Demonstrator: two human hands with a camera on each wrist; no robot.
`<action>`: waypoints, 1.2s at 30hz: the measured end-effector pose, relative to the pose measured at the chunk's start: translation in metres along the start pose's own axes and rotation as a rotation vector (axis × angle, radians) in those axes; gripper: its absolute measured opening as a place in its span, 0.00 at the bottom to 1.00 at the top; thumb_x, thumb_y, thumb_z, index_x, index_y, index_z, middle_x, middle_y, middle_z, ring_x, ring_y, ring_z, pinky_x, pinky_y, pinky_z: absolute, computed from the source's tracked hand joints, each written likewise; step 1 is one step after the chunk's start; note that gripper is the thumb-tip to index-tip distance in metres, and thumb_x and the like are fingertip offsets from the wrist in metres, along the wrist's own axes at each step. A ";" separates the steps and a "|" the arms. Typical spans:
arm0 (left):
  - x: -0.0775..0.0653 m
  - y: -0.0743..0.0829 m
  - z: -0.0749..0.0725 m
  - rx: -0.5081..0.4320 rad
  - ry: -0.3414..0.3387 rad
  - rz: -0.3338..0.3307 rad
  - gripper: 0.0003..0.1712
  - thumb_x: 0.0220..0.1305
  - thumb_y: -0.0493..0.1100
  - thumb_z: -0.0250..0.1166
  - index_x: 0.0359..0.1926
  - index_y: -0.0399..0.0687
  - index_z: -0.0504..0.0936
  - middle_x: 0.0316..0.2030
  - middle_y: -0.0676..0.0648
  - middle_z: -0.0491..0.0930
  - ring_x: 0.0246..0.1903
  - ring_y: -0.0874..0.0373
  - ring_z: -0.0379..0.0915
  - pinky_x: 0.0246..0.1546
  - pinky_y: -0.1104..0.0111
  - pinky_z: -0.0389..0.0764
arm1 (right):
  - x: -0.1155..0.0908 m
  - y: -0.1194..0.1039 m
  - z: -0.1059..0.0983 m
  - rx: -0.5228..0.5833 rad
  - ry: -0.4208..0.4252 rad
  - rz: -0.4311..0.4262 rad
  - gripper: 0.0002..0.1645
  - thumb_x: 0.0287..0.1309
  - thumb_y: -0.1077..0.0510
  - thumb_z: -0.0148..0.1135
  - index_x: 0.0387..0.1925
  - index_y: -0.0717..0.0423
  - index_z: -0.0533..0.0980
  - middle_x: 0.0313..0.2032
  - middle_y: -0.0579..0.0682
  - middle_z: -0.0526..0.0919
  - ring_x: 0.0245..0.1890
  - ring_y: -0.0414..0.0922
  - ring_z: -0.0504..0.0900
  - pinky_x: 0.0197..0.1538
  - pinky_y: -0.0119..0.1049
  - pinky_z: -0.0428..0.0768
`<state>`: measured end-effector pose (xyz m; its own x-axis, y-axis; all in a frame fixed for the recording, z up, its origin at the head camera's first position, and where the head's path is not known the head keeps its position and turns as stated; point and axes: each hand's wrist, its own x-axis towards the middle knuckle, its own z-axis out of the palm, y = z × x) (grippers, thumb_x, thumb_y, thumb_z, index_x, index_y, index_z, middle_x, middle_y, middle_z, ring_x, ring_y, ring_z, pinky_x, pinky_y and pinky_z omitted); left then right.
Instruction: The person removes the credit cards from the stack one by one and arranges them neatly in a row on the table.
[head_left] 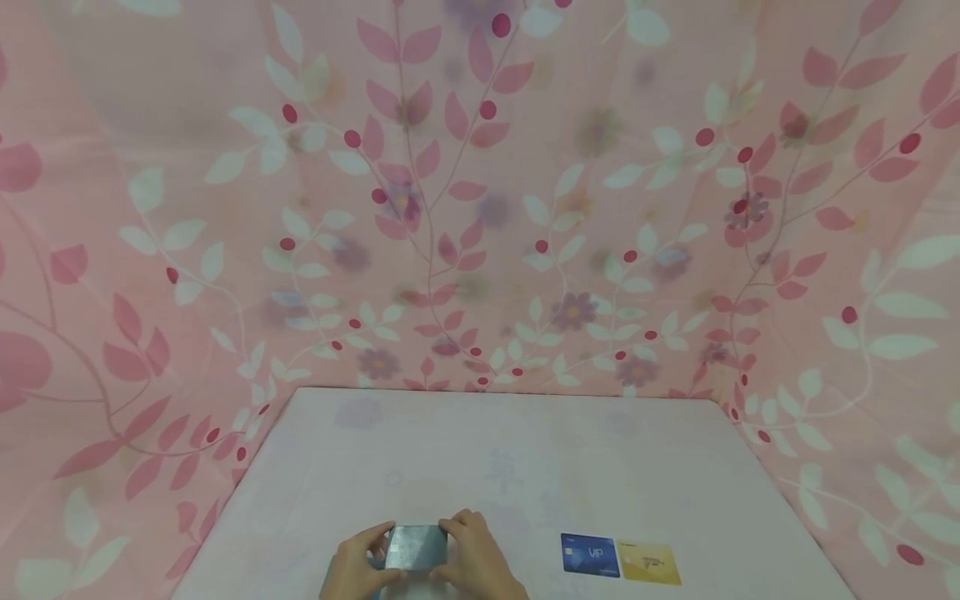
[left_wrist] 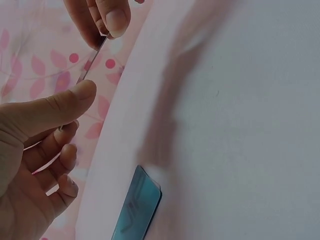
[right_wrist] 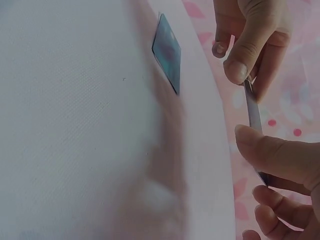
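Note:
A grey-teal card (head_left: 417, 547) is held up off the table between both hands, seen nearly edge-on in the wrist views. My left hand (head_left: 356, 562) pinches its left side with thumb and fingers. At its right side, my right hand (head_left: 480, 554) pinches it in the same manner. On the table below lies a teal-blue card (left_wrist: 137, 205) with faint lettering; the hands mostly hide it in the head view. It also appears in the right wrist view as a tilted teal shape (right_wrist: 167, 55).
To the right of the hands, a blue card marked VIP (head_left: 590, 555) lies beside a yellow card (head_left: 649, 564) on the white table (head_left: 600, 467). Pink cloth with leaves and flowers (head_left: 480, 208) hangs round the table's back and sides.

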<state>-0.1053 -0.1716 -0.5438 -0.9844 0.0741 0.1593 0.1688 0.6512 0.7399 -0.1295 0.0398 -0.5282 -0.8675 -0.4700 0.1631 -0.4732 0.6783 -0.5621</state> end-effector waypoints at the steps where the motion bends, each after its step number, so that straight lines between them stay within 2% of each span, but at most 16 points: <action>1: 0.001 0.001 0.000 -0.003 0.003 0.004 0.39 0.29 0.42 0.79 0.48 0.31 0.78 0.28 0.53 0.78 0.26 0.70 0.66 0.28 0.76 0.73 | 0.000 0.000 0.000 -0.005 0.004 -0.001 0.35 0.36 0.50 0.78 0.48 0.60 0.78 0.39 0.45 0.75 0.38 0.40 0.70 0.38 0.30 0.76; 5: 0.003 0.004 0.001 -0.022 -0.004 0.018 0.38 0.28 0.38 0.79 0.47 0.28 0.78 0.28 0.51 0.78 0.26 0.69 0.66 0.28 0.76 0.73 | -0.001 0.001 0.000 -0.026 0.001 0.016 0.35 0.35 0.51 0.78 0.48 0.61 0.78 0.40 0.46 0.75 0.38 0.40 0.70 0.39 0.30 0.76; 12: 0.007 0.007 0.001 -0.028 -0.049 -0.012 0.38 0.30 0.37 0.79 0.48 0.28 0.77 0.29 0.53 0.76 0.26 0.69 0.63 0.26 0.76 0.70 | -0.001 0.002 -0.002 -0.032 -0.019 0.054 0.36 0.35 0.52 0.78 0.49 0.62 0.77 0.42 0.48 0.75 0.40 0.41 0.70 0.42 0.31 0.77; 24: 0.010 0.014 0.008 0.013 0.008 0.041 0.36 0.28 0.35 0.79 0.46 0.30 0.78 0.27 0.53 0.74 0.25 0.69 0.61 0.23 0.76 0.69 | -0.002 0.007 -0.003 -0.028 -0.031 0.079 0.37 0.40 0.54 0.75 0.54 0.63 0.74 0.44 0.49 0.72 0.42 0.42 0.68 0.42 0.31 0.77; 31: 0.014 0.014 0.013 0.012 -0.018 0.014 0.35 0.30 0.36 0.79 0.45 0.30 0.79 0.26 0.55 0.73 0.25 0.68 0.61 0.23 0.76 0.68 | -0.003 0.009 -0.009 -0.032 -0.031 0.066 0.37 0.39 0.55 0.76 0.53 0.64 0.74 0.44 0.48 0.71 0.43 0.43 0.68 0.43 0.32 0.76; 36: 0.016 0.016 0.016 0.033 -0.020 0.026 0.35 0.31 0.37 0.79 0.45 0.30 0.79 0.26 0.55 0.72 0.25 0.68 0.61 0.23 0.76 0.67 | -0.004 0.010 -0.012 -0.012 -0.036 0.090 0.37 0.40 0.57 0.75 0.54 0.65 0.74 0.44 0.48 0.71 0.42 0.43 0.68 0.41 0.32 0.76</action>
<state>-0.1191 -0.1477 -0.5402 -0.9806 0.1058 0.1648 0.1926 0.6733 0.7138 -0.1325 0.0549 -0.5249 -0.9007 -0.4264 0.0834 -0.3956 0.7254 -0.5634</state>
